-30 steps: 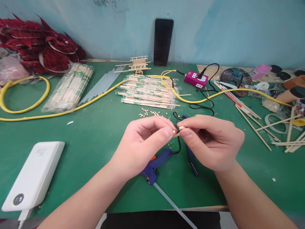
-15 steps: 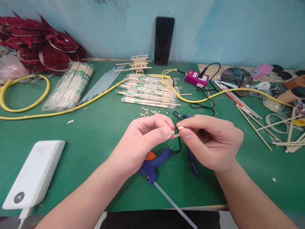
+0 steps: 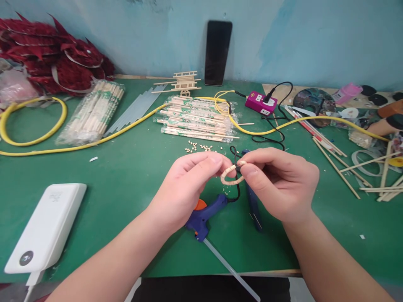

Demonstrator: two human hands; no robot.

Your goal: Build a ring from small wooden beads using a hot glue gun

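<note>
While I'm watching remotely, the right hand (image 3: 280, 180) is pinching the segmented wooden ring (image 3: 229, 183) between both hands | left hand (image 3: 192, 176): grip unclear | ring is looking mostly formed, closure uncertain

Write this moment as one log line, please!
right hand: pinching segmented loop | left hand: at loop, contact unclear | glue gun: on table
</note>
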